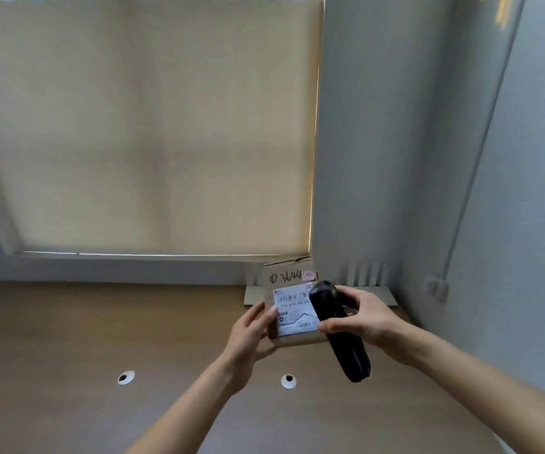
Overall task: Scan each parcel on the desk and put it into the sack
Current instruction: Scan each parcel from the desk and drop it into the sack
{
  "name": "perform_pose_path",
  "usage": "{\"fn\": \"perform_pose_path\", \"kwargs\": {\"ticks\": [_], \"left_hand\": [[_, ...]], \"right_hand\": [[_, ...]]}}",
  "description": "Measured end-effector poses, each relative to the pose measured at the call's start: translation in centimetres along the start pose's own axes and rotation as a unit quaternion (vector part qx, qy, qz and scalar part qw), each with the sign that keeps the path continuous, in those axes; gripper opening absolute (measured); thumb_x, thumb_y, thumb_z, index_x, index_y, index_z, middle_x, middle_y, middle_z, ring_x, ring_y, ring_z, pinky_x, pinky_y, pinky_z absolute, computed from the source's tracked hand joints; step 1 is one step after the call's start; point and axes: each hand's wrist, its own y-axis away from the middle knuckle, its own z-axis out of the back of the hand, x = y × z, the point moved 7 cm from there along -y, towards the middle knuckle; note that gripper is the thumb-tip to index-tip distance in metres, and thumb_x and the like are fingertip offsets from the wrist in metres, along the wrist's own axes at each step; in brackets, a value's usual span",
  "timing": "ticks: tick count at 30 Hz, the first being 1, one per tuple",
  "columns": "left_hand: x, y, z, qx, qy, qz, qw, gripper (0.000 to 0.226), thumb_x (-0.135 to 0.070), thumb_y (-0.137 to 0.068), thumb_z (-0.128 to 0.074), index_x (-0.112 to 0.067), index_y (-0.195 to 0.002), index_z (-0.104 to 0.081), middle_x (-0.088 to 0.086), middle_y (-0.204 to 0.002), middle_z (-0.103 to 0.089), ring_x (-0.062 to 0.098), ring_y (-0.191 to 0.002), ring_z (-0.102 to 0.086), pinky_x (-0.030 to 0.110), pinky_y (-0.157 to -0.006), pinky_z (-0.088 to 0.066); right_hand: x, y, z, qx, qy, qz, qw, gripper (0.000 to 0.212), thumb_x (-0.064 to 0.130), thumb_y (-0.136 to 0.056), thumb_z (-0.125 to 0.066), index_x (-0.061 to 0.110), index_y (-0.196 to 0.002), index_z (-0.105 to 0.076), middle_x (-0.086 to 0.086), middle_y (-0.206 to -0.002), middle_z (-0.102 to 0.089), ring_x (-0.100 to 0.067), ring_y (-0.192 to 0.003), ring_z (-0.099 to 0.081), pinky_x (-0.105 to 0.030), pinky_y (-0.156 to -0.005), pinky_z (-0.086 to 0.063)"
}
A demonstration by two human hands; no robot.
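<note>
The brown wooden table (101,329) fills the lower half of the frame, below a cream roller blind (146,126). A brown cardboard box with handwritten digits (284,273) stands at the table's far edge, right of centre. In front of it, the left hand (251,335) holds a small cardboard parcel with a white barcode label (294,314), fingers curled round its left edge. The right hand (362,319) grips a black handheld scanner (340,329), fingers wrapped round it, against the parcel's right side.

Desk (68,322): brown top, runs under both hands. 2 white-ringed cable holes: one (288,381) just below the hands, other (126,377) well to their left. Cardboard box (284,273) w/ handwritten digits stands at far edge, behind hands, on flat pale sheet (254,296).
</note>
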Motion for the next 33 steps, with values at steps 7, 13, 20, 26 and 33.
{"fn": "perform_pose_path", "kwargs": {"ticks": [7,13,20,26,33], "left_hand": [[-8.6,6.0,4.1,-0.015,-0.037,-0.070,0.997,0.073,-0.053,-0.068,-0.086,-0.048,-0.130,-0.048,0.006,-0.107,-0.076,0.022,-0.101,-0.074,0.047,-0.085,-0.060],[-12.3,8.7,6.3,-0.086,-0.050,-0.108,0.989,0.082,-0.050,-0.063,-0.087,-0.060,-0.132,-0.043,0.012,-0.107,-0.074,0.021,-0.098,-0.074,0.039,-0.071,-0.062],[-13.9,10.2,8.4,-0.185,-0.072,-0.140,0.970,0.086,-0.048,-0.063,-0.084,-0.060,-0.137,-0.043,0.013,-0.109,-0.068,0.022,-0.092,-0.074,0.045,-0.076,-0.063],[-13.8,11.4,9.6,-0.220,-0.096,-0.146,0.960,0.089,-0.057,-0.056,-0.083,-0.067,-0.133,-0.040,0.012,-0.111,-0.068,0.027,-0.098,-0.071,0.051,-0.082,-0.061],[-13.8,12.3,10.8,-0.244,-0.107,-0.149,0.952,0.088,-0.061,-0.055,-0.083,-0.069,-0.131,-0.040,0.011,-0.113,-0.067,0.027,-0.102,-0.070,0.051,-0.088,-0.059]], "right_hand": [[9.0,1.8,-1.9,0.029,0.056,0.050,0.997,0.071,0.045,-0.056,-0.096,0.042,-0.121,-0.070,0.014,-0.107,-0.075,-0.006,-0.095,-0.073,-0.023,-0.083,-0.059],[14.0,2.5,-3.0,0.022,0.197,0.086,0.976,0.049,0.040,-0.058,-0.089,0.041,-0.104,-0.073,0.013,-0.090,-0.076,-0.007,-0.083,-0.072,-0.034,-0.081,-0.063],[15.9,3.5,-4.3,0.020,0.378,0.021,0.925,0.056,0.052,-0.056,-0.086,0.032,-0.107,-0.074,0.007,-0.096,-0.075,-0.015,-0.092,-0.071,-0.032,-0.085,-0.061],[15.7,3.9,-5.0,0.003,0.422,-0.006,0.907,0.062,0.059,-0.047,-0.085,0.032,-0.103,-0.075,0.008,-0.095,-0.073,-0.016,-0.093,-0.067,-0.024,-0.077,-0.052],[16.0,4.1,-5.7,0.018,0.421,-0.005,0.907,0.065,0.062,-0.044,-0.084,0.035,-0.102,-0.076,0.009,-0.095,-0.074,-0.016,-0.094,-0.067,-0.026,-0.082,-0.055]]}}
